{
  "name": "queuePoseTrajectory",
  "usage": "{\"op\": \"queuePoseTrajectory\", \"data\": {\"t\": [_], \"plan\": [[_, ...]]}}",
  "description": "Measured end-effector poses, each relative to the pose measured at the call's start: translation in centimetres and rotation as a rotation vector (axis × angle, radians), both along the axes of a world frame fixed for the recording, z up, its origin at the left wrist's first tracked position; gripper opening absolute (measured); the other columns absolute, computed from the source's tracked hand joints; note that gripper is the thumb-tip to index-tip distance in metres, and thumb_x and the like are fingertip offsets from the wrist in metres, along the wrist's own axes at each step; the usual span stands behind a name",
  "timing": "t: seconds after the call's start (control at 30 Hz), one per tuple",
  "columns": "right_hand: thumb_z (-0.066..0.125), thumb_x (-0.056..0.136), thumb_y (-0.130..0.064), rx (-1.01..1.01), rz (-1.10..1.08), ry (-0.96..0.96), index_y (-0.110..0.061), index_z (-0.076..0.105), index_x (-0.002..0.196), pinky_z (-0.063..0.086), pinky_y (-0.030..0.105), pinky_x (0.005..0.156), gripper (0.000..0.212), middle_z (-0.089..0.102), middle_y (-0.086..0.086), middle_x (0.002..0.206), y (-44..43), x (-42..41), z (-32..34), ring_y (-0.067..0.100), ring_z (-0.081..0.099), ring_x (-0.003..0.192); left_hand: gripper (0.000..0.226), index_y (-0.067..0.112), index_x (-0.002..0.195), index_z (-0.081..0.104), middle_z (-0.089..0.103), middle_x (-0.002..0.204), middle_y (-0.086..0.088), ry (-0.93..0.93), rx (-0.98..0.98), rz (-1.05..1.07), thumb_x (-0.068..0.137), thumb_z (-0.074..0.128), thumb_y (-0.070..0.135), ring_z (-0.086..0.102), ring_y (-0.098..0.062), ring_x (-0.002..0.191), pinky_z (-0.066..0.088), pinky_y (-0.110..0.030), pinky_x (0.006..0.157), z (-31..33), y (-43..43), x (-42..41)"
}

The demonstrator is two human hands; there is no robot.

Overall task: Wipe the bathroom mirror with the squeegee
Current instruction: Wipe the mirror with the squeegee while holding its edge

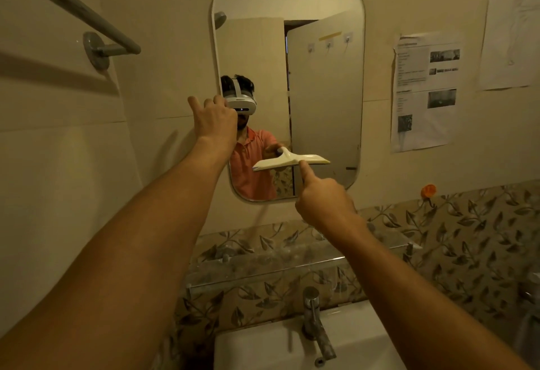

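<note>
The mirror [321, 83], an upright rounded rectangle, hangs on the beige tiled wall ahead. A cream squeegee [312, 159] lies with its blade flat against the lower part of the glass, and its reflection shows just left of it. My right hand [323, 203] grips the handle from below, with the forefinger stretched up along it to the blade. My left hand [214, 119] rests on the mirror's left edge at mid height, fingers spread over the rim and the wall.
A glass shelf [263, 264] runs under the mirror, above a white basin [263, 349] with a chrome tap [314, 320]. A grey towel bar [73, 10] sticks out at the upper left. Printed sheets [423, 92] are stuck to the wall on the right.
</note>
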State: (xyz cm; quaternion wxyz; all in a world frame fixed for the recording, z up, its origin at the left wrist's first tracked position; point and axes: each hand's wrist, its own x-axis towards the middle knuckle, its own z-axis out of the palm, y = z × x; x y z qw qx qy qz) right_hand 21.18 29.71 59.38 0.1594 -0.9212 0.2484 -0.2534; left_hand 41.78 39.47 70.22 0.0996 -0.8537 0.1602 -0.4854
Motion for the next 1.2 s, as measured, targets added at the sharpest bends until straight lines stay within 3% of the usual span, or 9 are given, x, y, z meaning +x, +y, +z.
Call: {"op": "queuePoseTrajectory", "data": {"t": [0.2,0.37,0.43,0.5,0.6,0.73,0.93,1.2], "plan": [[0.035,0.105,-0.021,0.044,0.009,0.063,-0.036,0.008,0.161,0.057,0.043,0.070,0.065,0.061,0.010,0.091,0.0,-0.3,-2.7,0.026,0.061,0.081,0.034,0.028,0.121,0.066,0.056,0.118,-0.006,0.012,-0.012,-0.018,0.088,0.067,0.035,0.056,-0.025,0.106,0.029,-0.058,0.103,0.1,0.1,-0.2],[0.043,0.104,-0.021,0.107,0.043,0.120,-0.030,0.017,0.161,0.059,0.041,0.085,0.063,0.065,0.010,0.117,-0.7,-1.6,-3.2,0.022,0.062,0.095,0.034,0.029,0.123,0.065,0.056,0.118,-0.004,0.029,-0.007,-0.032,0.089,0.066,0.035,0.056,-0.024,0.107,0.030,-0.056,0.103,0.0,0.3,-0.5],[0.041,0.105,-0.022,0.097,0.052,0.087,-0.029,0.017,0.161,0.060,0.042,0.080,0.062,0.065,0.011,0.110,-1.3,-2.3,-1.5,0.021,0.063,0.088,0.033,0.029,0.122,0.066,0.055,0.119,-0.004,0.033,-0.003,-0.040,0.088,0.066,0.032,0.055,-0.024,0.108,0.029,-0.055,0.103,0.2,0.3,-0.7],[0.039,0.107,-0.023,0.071,0.066,0.001,-0.030,0.018,0.161,0.059,0.033,0.064,0.058,0.060,0.005,0.093,-1.5,-3.0,1.6,0.016,0.058,0.074,0.032,0.027,0.121,0.066,0.055,0.120,-0.005,0.039,-0.008,-0.055,0.090,0.062,0.032,0.055,-0.024,0.108,0.029,-0.055,0.103,0.4,0.5,-0.9],[0.040,0.109,-0.024,0.000,0.073,-0.146,-0.030,0.026,0.156,0.041,0.019,0.043,0.049,0.050,0.000,0.083,-1.2,-3.7,7.1,0.010,0.051,0.061,0.031,0.027,0.121,0.066,0.055,0.119,-0.006,0.039,-0.009,-0.058,0.092,0.060,0.032,0.055,-0.025,0.108,0.029,-0.056,0.103,0.4,0.6,-1.0],[0.042,0.108,-0.024,-0.066,0.080,-0.245,-0.028,0.034,0.151,0.039,0.020,0.041,0.044,0.051,0.003,0.085,-1.0,-3.4,12.7,0.013,0.054,0.063,0.034,0.026,0.124,0.064,0.055,0.122,-0.007,0.039,0.001,-0.048,0.091,0.063,0.029,0.055,-0.024,0.110,0.030,-0.055,0.103,0.3,0.6,-1.2],[0.051,0.103,-0.021,-0.065,0.072,-0.244,-0.025,0.042,0.140,0.043,0.026,0.044,0.038,0.052,0.007,0.089,-1.1,-1.1,17.6,0.017,0.055,0.066,0.036,0.025,0.123,0.064,0.055,0.121,-0.006,0.044,0.002,-0.035,0.087,0.068,0.028,0.055,-0.024,0.109,0.029,-0.055,0.103,0.4,0.6,-1.1],[0.047,0.104,-0.021,-0.074,0.035,-0.219,-0.025,0.036,0.148,0.042,0.025,0.046,0.045,0.050,0.005,0.087,-0.6,-0.3,15.1,0.015,0.054,0.067,0.031,0.026,0.121,0.066,0.055,0.119,-0.005,0.040,0.004,-0.041,0.090,0.064,0.029,0.055,-0.024,0.109,0.029,-0.055,0.102,0.4,0.4,-1.0]]}}
